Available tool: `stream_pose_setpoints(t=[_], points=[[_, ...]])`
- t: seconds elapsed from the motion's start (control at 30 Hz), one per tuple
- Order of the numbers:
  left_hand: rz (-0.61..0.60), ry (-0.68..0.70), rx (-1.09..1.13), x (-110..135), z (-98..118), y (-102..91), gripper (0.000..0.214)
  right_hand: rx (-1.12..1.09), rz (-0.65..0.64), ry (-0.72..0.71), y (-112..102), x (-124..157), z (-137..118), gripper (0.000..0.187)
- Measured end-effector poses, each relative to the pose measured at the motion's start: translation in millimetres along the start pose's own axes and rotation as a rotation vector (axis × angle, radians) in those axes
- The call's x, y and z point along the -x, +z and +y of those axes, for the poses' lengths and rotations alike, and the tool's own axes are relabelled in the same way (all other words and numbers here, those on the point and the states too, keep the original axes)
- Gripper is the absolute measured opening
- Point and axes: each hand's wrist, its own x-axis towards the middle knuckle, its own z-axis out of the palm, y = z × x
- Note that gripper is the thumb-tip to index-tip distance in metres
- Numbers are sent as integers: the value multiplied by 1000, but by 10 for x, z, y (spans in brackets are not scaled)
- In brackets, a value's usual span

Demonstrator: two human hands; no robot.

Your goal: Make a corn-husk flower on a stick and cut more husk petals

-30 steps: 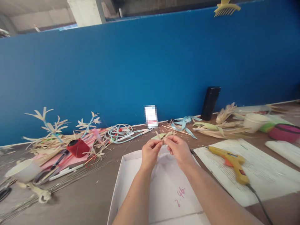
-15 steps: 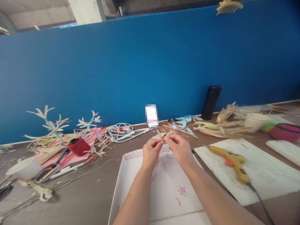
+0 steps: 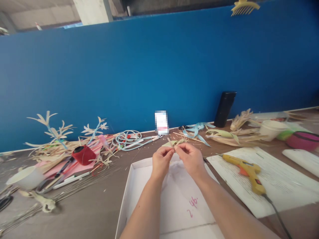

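Observation:
My left hand point(image 3: 160, 162) and my right hand point(image 3: 191, 159) meet fingertip to fingertip above the far end of a shallow white box lid point(image 3: 143, 181). Both are closed in a pinch. Between them is a narrow pale strip point(image 3: 170, 142), which looks like dried corn husk, its tip poking up past the fingers. Most of the strip is hidden by my fingertips. Just beyond, a pale green husk piece point(image 3: 166, 144) shows partly behind my left hand. Pink handwritten digits mark the lid between my forearms.
A yellow glue gun point(image 3: 245, 169) lies on printed paper point(image 3: 276, 186) at the right, its cord trailing forward. Husks point(image 3: 236, 137), a white cup point(image 3: 272, 129) and a black upright object point(image 3: 224, 109) stand behind. At left are husk flowers point(image 3: 58, 131), red thread point(image 3: 84, 155), wires and a bowl point(image 3: 26, 177).
My hands stay pinched together in almost the same place. The strip's visible tip has shifted slightly between the fingers; the surroundings look the same.

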Motion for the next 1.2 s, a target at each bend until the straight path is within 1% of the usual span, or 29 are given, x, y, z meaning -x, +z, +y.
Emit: stream_pose_setpoints(t=[0.2, 0.53, 1.2], points=[[-3, 5, -22, 1, 24, -2, 18, -12, -12, 39, 0, -8, -7, 22], [-3, 4, -24, 7, 33, -3, 16, -119, -54, 151, 13, -18, 28, 24], [7, 74, -113, 15, 53, 1, 13, -141, -74, 159, 24, -33, 94, 24]])
